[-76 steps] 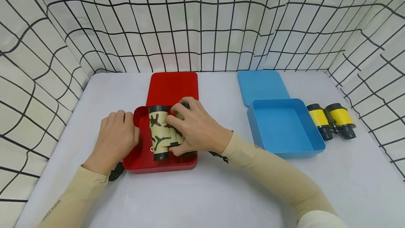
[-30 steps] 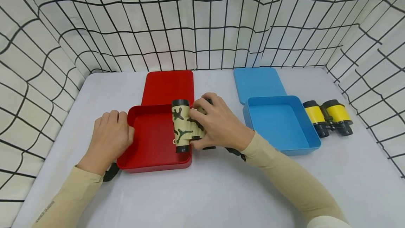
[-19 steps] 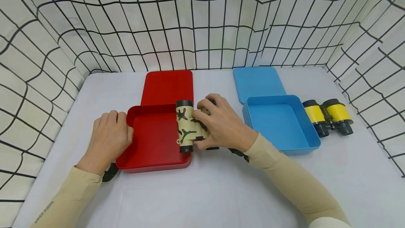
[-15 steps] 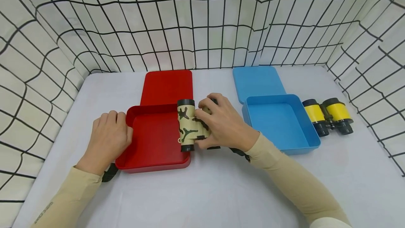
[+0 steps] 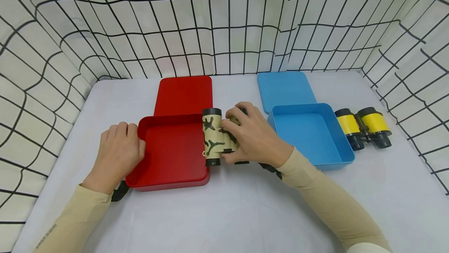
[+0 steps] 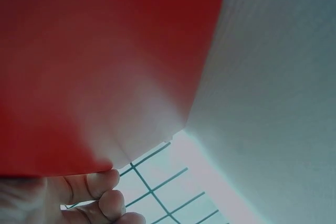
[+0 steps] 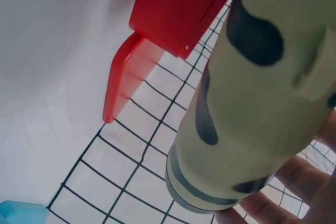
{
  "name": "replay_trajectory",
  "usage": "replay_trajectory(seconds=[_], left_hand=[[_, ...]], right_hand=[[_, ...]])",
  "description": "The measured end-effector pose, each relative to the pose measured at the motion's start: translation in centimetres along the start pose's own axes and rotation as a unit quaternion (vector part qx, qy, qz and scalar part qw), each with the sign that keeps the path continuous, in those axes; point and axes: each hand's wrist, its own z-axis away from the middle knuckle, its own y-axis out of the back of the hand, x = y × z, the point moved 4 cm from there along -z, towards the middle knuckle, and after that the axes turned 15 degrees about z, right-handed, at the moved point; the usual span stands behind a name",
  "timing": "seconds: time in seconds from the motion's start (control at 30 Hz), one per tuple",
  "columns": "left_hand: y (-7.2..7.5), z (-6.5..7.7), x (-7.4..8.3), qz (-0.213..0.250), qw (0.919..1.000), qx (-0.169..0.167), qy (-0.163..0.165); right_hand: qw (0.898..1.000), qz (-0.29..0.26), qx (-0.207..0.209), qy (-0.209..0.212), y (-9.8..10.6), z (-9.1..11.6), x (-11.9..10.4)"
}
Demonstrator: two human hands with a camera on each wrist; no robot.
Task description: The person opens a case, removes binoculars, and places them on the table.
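Camouflage-patterned binoculars (image 5: 212, 138) are gripped by my right hand (image 5: 250, 136), thumb near the front and fingers over the far side. They overlap the right rim of the red box (image 5: 172, 151) in the head view. One barrel (image 7: 247, 103) fills much of the right wrist view, with fingertips (image 7: 262, 208) curled round it. My left hand (image 5: 117, 149) holds the left rim of the red box. In the left wrist view its bent fingers (image 6: 107, 182) lie along the edge of the red wall (image 6: 105, 77). The inside of the red box is bare.
Behind the red box lies its open lid (image 5: 184, 95). To the right stands a bare-bottomed blue box (image 5: 305, 140) with its lid (image 5: 285, 89) folded back. Yellow and black binoculars (image 5: 375, 126) lie beside it. A black wire grid (image 5: 228, 23) borders the table.
My right hand has lifted the camouflage binoculars from inside the red box and carried them rightward to its right rim. My left hand has stayed on the left rim.
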Motion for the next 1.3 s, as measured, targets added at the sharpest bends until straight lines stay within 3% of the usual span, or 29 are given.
replay_trajectory(seconds=[0.5, 1.3], left_hand=[[-0.4, 0.2, -0.4, 0.002, 0.9993, -0.028, 0.027], [-0.6, 0.1, -0.5, 0.008, 0.9981, -0.040, 0.047]], right_hand=[[1.000, 0.003, -0.024, -0.007, -0.5, 1.0, 0.7], [0.998, 0.016, -0.059, -0.001, -1.7, 1.5, 0.6]])
